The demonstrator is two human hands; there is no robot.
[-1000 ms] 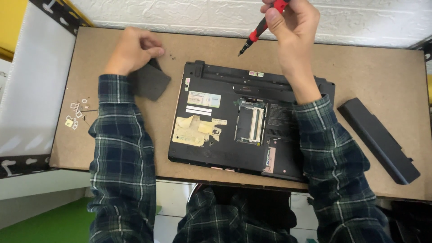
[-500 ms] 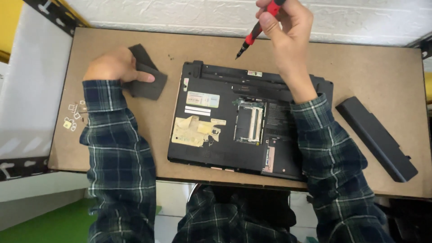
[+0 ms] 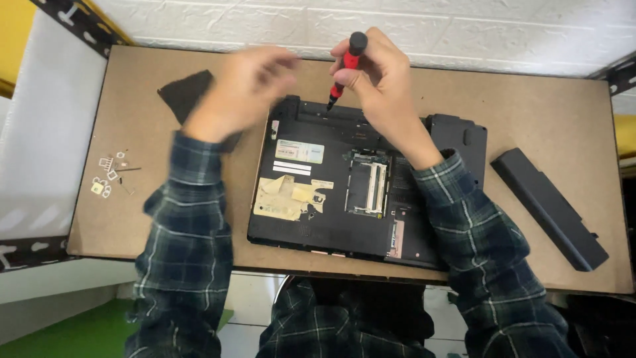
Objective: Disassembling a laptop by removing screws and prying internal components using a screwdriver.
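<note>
One red screwdriver (image 3: 344, 69) stands in the right hand's (image 3: 377, 79) grip above the laptop (image 3: 358, 192).

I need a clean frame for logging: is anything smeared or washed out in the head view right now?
Head view: the left hand is motion-blurred; the right hand gripping the red-and-black screwdriver is sharper; the open black laptop base is crisp; lighting is even, with soft shadows and no strong glare.

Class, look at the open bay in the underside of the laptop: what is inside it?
Inside the open bay of the laptop lie green memory boards with metal clips. The right forearm covers the laptop's right side, so nothing there can be seen.
</note>
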